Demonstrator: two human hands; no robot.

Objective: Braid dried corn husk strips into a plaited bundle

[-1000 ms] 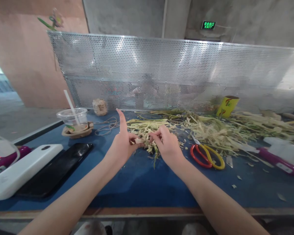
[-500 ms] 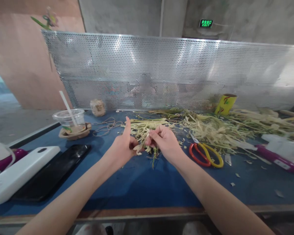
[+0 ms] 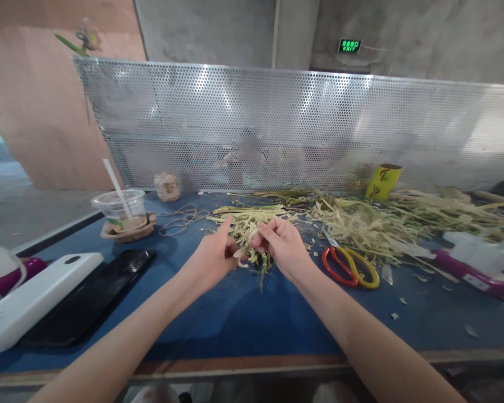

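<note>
Pale plant strip [image 3: 244,254], one, centre of frame, between the two hands; left hand [image 3: 214,252], fingers curled on the strip, index finger raised; right hand [image 3: 283,243], thumb and fingertips pinched on pale fibre; shredded fibres [image 3: 252,226], beneath and behind both; scissors [image 3: 350,266], red-and-yellow handles, right of centre; larger fibre heap [image 3: 361,224], right; yellow roll [image 3: 383,182], upper edge of heap; plastic cup [image 3: 120,204], with straw, left; black phone [image 3: 94,296], lower left
</note>
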